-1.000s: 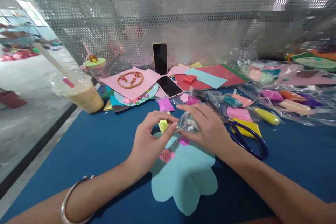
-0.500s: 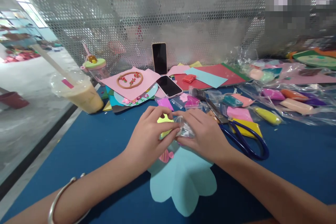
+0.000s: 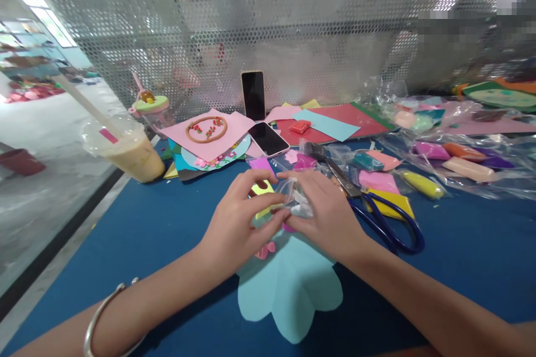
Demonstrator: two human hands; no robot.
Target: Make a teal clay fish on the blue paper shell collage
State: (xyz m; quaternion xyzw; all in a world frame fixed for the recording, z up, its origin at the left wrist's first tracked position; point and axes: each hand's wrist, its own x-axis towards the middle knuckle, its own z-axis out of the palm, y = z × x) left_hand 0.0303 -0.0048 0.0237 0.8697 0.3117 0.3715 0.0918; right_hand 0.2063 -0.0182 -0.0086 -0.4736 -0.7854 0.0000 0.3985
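Above a light blue petal-shaped paper (image 3: 297, 290), my left hand (image 3: 243, 215) pinches the left edge of a small clear plastic bag (image 3: 299, 203) with whitish contents. My right hand (image 3: 324, 209) is closed on the bag's right side. The fingertips of both hands nearly meet at it. Pink shaped pieces (image 3: 264, 250) lie on the blue paper beneath my left hand. A yellow piece (image 3: 263, 198) shows behind my left fingers, and a bit of magenta sits just below the bag. Part of the bag is hidden by my fingers.
Blue-handled scissors (image 3: 387, 220) lie right of my right hand, among packets of coloured clay (image 3: 379, 181). A drink cup (image 3: 129, 150) stands at the left edge. Behind are a flat phone (image 3: 268, 139), an upright phone (image 3: 253, 95) and pink paper (image 3: 209, 145) with a brown ring.
The view has shifted slightly. My fingers have moved a little on the plastic bag, and more of its whitish contents shows between my hands.
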